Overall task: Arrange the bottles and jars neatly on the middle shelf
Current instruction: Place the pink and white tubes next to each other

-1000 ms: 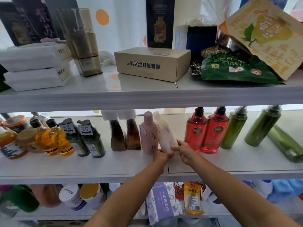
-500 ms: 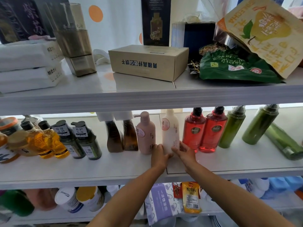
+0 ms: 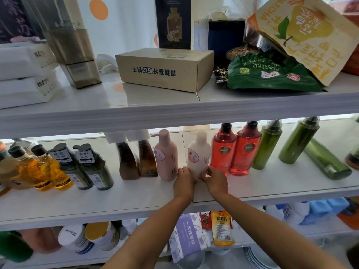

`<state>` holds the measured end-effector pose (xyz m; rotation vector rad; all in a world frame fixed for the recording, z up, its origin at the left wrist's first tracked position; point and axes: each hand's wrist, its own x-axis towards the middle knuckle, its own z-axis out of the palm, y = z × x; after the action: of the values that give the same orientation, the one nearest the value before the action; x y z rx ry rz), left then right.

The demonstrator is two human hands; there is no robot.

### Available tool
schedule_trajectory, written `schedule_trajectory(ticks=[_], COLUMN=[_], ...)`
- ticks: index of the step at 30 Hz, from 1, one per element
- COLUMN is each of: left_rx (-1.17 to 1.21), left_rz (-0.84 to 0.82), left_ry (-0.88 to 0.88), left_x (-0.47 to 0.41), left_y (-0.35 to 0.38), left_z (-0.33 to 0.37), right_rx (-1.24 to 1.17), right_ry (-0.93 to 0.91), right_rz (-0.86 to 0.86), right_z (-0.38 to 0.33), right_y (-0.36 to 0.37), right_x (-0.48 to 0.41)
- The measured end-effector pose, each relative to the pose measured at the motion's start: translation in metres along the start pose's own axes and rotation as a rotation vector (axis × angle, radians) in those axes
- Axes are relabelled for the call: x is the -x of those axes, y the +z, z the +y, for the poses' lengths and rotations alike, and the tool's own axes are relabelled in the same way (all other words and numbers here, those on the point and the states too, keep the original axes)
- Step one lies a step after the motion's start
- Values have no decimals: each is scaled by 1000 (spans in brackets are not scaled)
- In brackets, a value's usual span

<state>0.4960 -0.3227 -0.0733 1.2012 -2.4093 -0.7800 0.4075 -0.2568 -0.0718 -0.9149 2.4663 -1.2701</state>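
A white bottle (image 3: 199, 152) stands upright on the middle shelf (image 3: 136, 199), between a pink pump bottle (image 3: 167, 156) and two red pump bottles (image 3: 235, 150). My left hand (image 3: 184, 181) and my right hand (image 3: 215, 180) grip its base from either side. Left of the pink bottle stand two brown bottles (image 3: 138, 158), two dark green bottles (image 3: 85, 166) and amber bottles (image 3: 42, 169). Right of the red ones, two green bottles (image 3: 281, 144) stand upright and a third green bottle (image 3: 328, 162) lies on its side.
The top shelf holds a cardboard box (image 3: 165, 68), white tissue packs (image 3: 25, 74), a smoky clear container (image 3: 73, 55) and snack bags (image 3: 272, 74). The lower shelf carries jars (image 3: 87, 237), sachets (image 3: 221, 228) and blue items (image 3: 326, 208). Bare shelf surface lies in front of the bottles.
The white bottle leaned left against the pink one; both hands have stood it upright and shifted it right, toward the red bottles. The view moved slightly.
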Motion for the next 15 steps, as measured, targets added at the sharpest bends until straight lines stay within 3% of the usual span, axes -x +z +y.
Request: schedule_trajectory(ticks=[7,10,12,15], left_rx=[-12,-72,-154,-325], left_rz=[-20,4,40,91], left_ry=[-39,-43,-10,74], left_x=[0,8,15,32], left_y=[0,2,8,17], left_z=[4,3,-2,-8], right_rx=[159,338,532,607], right_ry=[3,-25,-101,-314], right_rz=[-7,-24,-55,-81], right_z=[-5,-2,9,32], right_y=[-3,-10,-16,-26], right_x=[-1,4,13,21])
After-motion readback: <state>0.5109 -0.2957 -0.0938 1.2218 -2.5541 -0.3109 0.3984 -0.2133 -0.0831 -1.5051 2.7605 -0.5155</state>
